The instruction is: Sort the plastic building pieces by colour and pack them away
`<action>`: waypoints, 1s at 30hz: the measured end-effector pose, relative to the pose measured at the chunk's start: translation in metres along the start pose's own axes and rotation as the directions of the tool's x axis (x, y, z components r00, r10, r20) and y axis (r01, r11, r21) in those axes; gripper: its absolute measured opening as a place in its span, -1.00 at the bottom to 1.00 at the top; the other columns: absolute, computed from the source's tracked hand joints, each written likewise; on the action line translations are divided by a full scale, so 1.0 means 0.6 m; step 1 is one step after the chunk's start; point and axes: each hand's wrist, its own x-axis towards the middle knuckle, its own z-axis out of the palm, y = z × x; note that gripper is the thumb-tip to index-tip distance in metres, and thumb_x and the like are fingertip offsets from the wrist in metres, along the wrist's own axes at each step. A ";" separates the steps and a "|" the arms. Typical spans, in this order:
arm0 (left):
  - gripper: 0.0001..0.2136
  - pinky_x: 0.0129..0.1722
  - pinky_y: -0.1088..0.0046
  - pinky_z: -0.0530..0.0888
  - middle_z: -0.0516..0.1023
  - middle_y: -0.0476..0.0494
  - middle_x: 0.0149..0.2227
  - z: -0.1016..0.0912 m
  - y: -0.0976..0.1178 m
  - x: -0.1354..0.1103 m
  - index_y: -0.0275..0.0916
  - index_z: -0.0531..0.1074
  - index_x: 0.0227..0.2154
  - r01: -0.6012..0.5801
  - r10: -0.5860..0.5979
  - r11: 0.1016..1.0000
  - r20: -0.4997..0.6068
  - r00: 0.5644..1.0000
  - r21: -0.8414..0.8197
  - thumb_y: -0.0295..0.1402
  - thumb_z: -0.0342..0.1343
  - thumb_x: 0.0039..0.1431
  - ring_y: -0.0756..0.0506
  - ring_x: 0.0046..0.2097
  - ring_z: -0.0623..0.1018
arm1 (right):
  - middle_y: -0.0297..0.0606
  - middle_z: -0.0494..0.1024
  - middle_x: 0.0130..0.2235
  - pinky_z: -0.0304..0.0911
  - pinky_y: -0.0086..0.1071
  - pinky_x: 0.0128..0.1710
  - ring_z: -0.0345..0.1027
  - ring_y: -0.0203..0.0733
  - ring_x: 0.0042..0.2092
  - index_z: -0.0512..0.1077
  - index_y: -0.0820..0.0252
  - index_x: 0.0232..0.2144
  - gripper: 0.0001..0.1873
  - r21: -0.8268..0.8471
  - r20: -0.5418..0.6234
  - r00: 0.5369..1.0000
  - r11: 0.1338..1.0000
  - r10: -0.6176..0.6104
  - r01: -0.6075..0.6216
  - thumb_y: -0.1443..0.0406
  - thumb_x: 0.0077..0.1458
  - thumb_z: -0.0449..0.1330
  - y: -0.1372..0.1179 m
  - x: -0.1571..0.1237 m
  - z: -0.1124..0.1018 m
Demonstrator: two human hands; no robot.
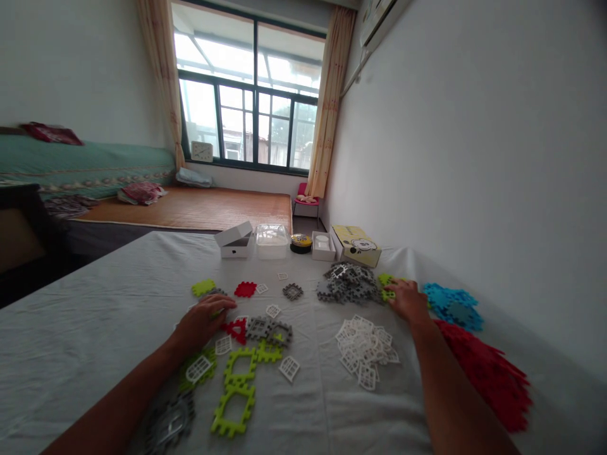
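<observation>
Plastic interlocking tiles lie spread over a white-covered table [95, 328]. My left hand [205, 318] rests palm down on pieces near a red triangle tile [237, 328], fingers curled over something I cannot make out. My right hand [406, 300] reaches to the lime green tiles [386, 285] beside the grey tile pile [348, 282], fingers closed on them. A white tile pile [365, 346] lies between my arms. Joined lime green frames [237, 392] sit near my left forearm.
Blue tiles [453, 304] and a red tile heap [488, 373] lie at the right by the wall. Small boxes [236, 240], a clear container [272, 240] and a yellow box [356, 245] line the table's far edge. A bed and window lie beyond.
</observation>
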 end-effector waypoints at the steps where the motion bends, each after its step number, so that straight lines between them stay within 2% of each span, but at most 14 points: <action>1: -0.76 0.02 0.28 0.41 0.57 -0.09 -0.13 0.000 0.001 0.000 -0.13 0.54 -0.24 0.004 -0.004 1.000 -0.002 1.000 0.003 -0.33 -0.03 0.15 -0.14 -0.05 0.50 | -0.30 0.30 0.18 0.15 -0.04 0.02 0.04 0.08 0.18 0.50 -0.10 -0.11 -0.61 -0.010 0.010 0.999 0.999 -0.030 0.031 0.33 -0.02 0.16 -0.007 -0.001 0.004; 5: -0.76 0.02 0.27 0.41 0.58 -0.10 -0.15 -0.003 0.008 0.001 -0.15 0.54 -0.26 0.004 -0.004 1.000 -0.017 1.000 -0.004 -0.32 -0.03 0.15 -0.14 -0.07 0.51 | -0.25 0.22 0.24 0.01 0.04 0.09 -0.07 0.10 0.24 0.52 -0.03 -0.16 -0.66 -0.041 0.039 0.997 0.997 -0.067 0.069 0.32 -0.05 0.18 -0.030 -0.006 0.013; 10: -0.75 0.01 0.27 0.42 0.58 -0.12 -0.14 -0.005 0.011 0.002 -0.15 0.55 -0.26 0.007 -0.007 1.000 -0.005 1.000 -0.014 -0.29 -0.03 0.16 -0.15 -0.07 0.51 | -0.21 0.18 0.26 -0.04 0.07 0.11 -0.14 0.14 0.26 0.54 0.10 -0.30 -0.77 0.014 0.080 0.992 0.995 -0.101 0.100 0.20 -0.04 0.17 -0.037 -0.006 0.008; 17: -0.76 0.01 0.27 0.42 0.58 -0.10 -0.15 -0.003 0.008 0.001 -0.13 0.55 -0.26 -0.006 0.006 1.000 -0.005 1.000 -0.018 -0.28 -0.02 0.16 -0.15 -0.07 0.51 | -0.23 0.26 0.22 -0.04 0.02 0.13 -0.10 0.13 0.26 0.54 0.10 -0.42 -0.75 0.121 0.092 0.992 0.990 -0.087 0.076 0.09 -0.05 0.18 -0.053 -0.011 0.003; 20: -0.75 0.00 0.28 0.43 0.59 -0.12 -0.15 -0.005 0.012 0.001 -0.13 0.55 -0.26 -0.005 0.005 1.000 -0.003 1.000 -0.020 -0.27 -0.02 0.16 -0.15 -0.08 0.51 | -0.28 0.28 0.21 0.01 -0.03 0.11 -0.06 0.13 0.25 0.55 0.06 -0.41 -0.75 0.148 0.057 0.992 0.984 -0.111 0.102 0.07 -0.05 0.20 -0.055 -0.009 0.004; 23: -0.75 -0.01 0.28 0.44 0.59 -0.12 -0.15 -0.006 0.015 0.002 -0.14 0.55 -0.27 0.003 -0.003 1.000 -0.003 1.000 -0.014 -0.30 -0.03 0.15 -0.15 -0.09 0.51 | -0.32 0.36 0.15 0.07 -0.16 0.09 0.09 0.03 0.19 0.56 0.01 -0.34 -0.74 0.169 -0.011 0.996 0.981 -0.089 0.090 0.07 0.03 0.16 -0.036 0.000 -0.006; 25: -0.74 -0.01 0.28 0.44 0.58 -0.12 -0.15 -0.007 0.016 0.001 -0.14 0.55 -0.26 0.004 -0.004 1.000 -0.006 1.000 -0.011 -0.31 -0.04 0.14 -0.15 -0.08 0.51 | -0.23 0.42 0.09 0.07 -0.21 0.10 0.21 -0.05 0.12 0.54 0.06 -0.21 -0.66 0.159 -0.072 0.997 0.987 -0.008 0.019 0.14 0.17 0.01 -0.010 0.006 -0.019; 27: -0.74 -0.01 0.28 0.43 0.58 -0.11 -0.15 -0.006 0.015 0.001 -0.14 0.55 -0.26 0.000 0.000 1.000 0.000 1.000 -0.006 -0.31 -0.05 0.15 -0.14 -0.08 0.51 | -0.09 0.45 0.04 0.07 -0.17 0.09 0.27 -0.03 0.07 0.49 0.16 -0.10 -0.60 0.145 -0.137 0.986 0.987 0.096 -0.076 0.23 0.22 -0.10 0.017 0.007 -0.030; 30: -0.74 0.00 0.28 0.43 0.58 -0.11 -0.14 -0.006 0.014 0.001 -0.13 0.55 -0.25 -0.008 0.008 1.000 0.014 1.000 0.002 -0.30 -0.05 0.16 -0.15 -0.07 0.51 | -0.05 0.50 -0.05 0.15 -0.13 0.00 0.30 0.06 0.01 0.49 0.15 -0.10 -0.66 0.122 -0.127 0.982 0.984 0.143 -0.128 0.22 0.14 0.04 0.042 0.000 -0.029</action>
